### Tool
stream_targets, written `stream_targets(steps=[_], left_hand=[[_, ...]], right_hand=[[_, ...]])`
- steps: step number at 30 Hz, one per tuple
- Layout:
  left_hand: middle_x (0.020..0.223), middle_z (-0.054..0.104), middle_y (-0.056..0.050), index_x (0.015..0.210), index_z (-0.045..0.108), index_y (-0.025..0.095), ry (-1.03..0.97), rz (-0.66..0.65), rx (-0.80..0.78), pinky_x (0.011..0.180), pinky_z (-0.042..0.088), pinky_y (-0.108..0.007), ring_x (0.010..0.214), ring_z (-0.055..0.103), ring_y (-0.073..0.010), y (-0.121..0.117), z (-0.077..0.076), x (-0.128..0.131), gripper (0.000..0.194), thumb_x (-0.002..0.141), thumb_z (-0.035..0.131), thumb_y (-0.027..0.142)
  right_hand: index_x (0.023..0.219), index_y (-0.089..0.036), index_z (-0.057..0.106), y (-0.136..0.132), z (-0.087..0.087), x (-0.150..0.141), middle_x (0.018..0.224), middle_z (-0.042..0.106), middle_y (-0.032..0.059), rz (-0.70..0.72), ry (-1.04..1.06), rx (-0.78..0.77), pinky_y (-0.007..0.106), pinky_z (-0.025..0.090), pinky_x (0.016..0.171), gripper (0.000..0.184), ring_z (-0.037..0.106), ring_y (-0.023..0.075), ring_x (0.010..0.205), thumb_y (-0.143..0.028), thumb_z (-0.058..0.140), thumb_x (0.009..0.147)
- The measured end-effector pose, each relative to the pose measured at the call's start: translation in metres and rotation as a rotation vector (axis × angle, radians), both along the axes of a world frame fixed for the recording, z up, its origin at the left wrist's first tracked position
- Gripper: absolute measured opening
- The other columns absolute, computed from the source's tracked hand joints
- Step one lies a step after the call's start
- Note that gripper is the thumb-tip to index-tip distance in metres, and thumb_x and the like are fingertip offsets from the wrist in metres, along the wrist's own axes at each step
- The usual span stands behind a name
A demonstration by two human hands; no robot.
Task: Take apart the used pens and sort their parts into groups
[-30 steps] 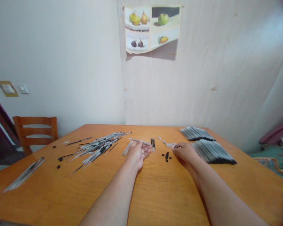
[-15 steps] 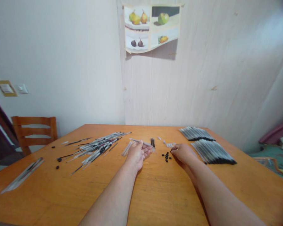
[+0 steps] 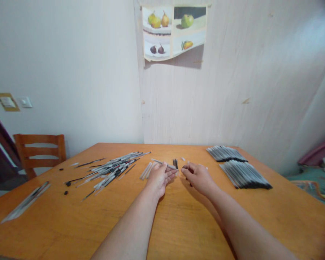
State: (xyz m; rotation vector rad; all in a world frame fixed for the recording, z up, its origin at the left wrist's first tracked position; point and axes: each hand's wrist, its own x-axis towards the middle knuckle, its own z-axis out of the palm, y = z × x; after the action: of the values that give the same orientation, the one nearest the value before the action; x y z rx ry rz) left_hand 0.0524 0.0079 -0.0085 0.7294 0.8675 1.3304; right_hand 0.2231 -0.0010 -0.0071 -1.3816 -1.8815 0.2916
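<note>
My left hand [image 3: 158, 180] is closed on a slim translucent pen barrel [image 3: 158, 161], gripped between thumb and fingers, palm turned up. The barrel slants down to the right. Just off its right end, my right hand [image 3: 200, 177] is in a pinch; whatever sits between its fingertips is too small to make out. Under the right hand a small black cap [image 3: 191, 185] shows in part, and other pieces there are hidden. Thin black pen parts [image 3: 175, 163] lie behind the hands. Clear tubes [image 3: 145, 171] rest left of my left hand.
On the left lies a loose heap of pens and refills [image 3: 113, 169], with a separate bundle [image 3: 27, 202] nearer the edge. Two rows of assembled-looking pens [image 3: 245, 175] lie at the right. Small clear pieces [image 3: 183, 159] are at the back. A chair [image 3: 40, 151] stands beyond the left edge.
My right hand has moved left from the small black caps to the right end of the pen barrel. My left hand has shifted slightly right, still holding the barrel.
</note>
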Motion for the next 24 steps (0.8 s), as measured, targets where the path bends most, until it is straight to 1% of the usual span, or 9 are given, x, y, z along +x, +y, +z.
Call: stream_targets(steps=[3,7,11,14,18,21,24], left_hand=[[0.078,0.069,-0.006,0.088,0.05,0.017,0.009,-0.022,0.002,0.061,0.054,-0.022,0.072,0.073,-0.0166,-0.002,0.001,0.001,0.013,0.093,0.054,0.029],[0.078,0.069,-0.006,0.087,0.05,0.018,0.021,-0.032,-0.004,0.061,0.055,-0.023,0.071,0.072,-0.017,-0.002,0.001,0.001,0.014,0.092,0.056,0.029],[0.079,0.07,-0.008,0.087,0.052,0.016,-0.007,0.009,0.01,0.061,0.055,-0.024,0.071,0.072,-0.0176,0.002,0.002,-0.005,0.014,0.092,0.056,0.029],[0.082,0.071,-0.009,0.088,0.055,0.016,-0.05,0.08,0.021,0.061,0.055,-0.024,0.072,0.072,-0.0169,0.009,0.005,-0.016,0.014,0.092,0.054,0.028],[0.078,0.07,-0.008,0.088,0.056,0.015,-0.08,0.218,0.032,0.063,0.054,-0.024,0.072,0.071,-0.0159,0.015,0.014,-0.035,0.014,0.094,0.052,0.028],[0.073,0.068,-0.006,0.087,0.055,0.016,-0.06,0.34,0.04,0.061,0.053,-0.023,0.068,0.07,-0.0147,0.016,0.02,-0.046,0.015,0.094,0.049,0.027],[0.072,0.067,-0.005,0.087,0.054,0.017,-0.019,0.429,0.039,0.059,0.053,-0.024,0.065,0.07,-0.0151,0.017,0.024,-0.054,0.015,0.095,0.047,0.026]], right_hand=[[0.081,-0.019,0.073,-0.002,-0.003,-0.011,0.07,0.068,0.0026,0.015,0.004,0.016,0.026,0.037,0.061,0.026,0.059,0.0157,0.065,-0.035,0.053,0.087],[0.076,-0.019,0.07,-0.001,-0.004,-0.013,0.069,0.067,0.002,0.037,0.042,0.012,0.025,0.037,0.061,0.022,0.058,0.0147,0.066,-0.029,0.053,0.085],[0.073,-0.018,0.067,-0.002,-0.002,-0.01,0.062,0.061,-0.0008,0.018,0.126,0.0,0.024,0.036,0.057,0.019,0.054,0.0134,0.06,-0.028,0.053,0.082],[0.071,-0.019,0.063,-0.003,0.002,-0.005,0.059,0.056,-0.003,0.01,0.19,-0.017,0.024,0.036,0.056,0.017,0.052,0.0128,0.058,-0.028,0.052,0.08],[0.068,-0.02,0.059,-0.004,0.011,0.006,0.062,0.056,-0.003,-0.011,0.203,-0.023,0.023,0.038,0.059,0.016,0.052,0.013,0.062,-0.028,0.051,0.079],[0.069,-0.021,0.058,-0.004,0.015,0.011,0.064,0.058,-0.0019,-0.061,0.195,-0.023,0.023,0.038,0.059,0.017,0.054,0.0141,0.065,-0.03,0.049,0.08],[0.07,-0.021,0.059,-0.004,0.014,0.011,0.065,0.06,-0.001,-0.169,0.095,-0.031,0.023,0.036,0.059,0.019,0.056,0.0146,0.067,-0.031,0.048,0.081]])
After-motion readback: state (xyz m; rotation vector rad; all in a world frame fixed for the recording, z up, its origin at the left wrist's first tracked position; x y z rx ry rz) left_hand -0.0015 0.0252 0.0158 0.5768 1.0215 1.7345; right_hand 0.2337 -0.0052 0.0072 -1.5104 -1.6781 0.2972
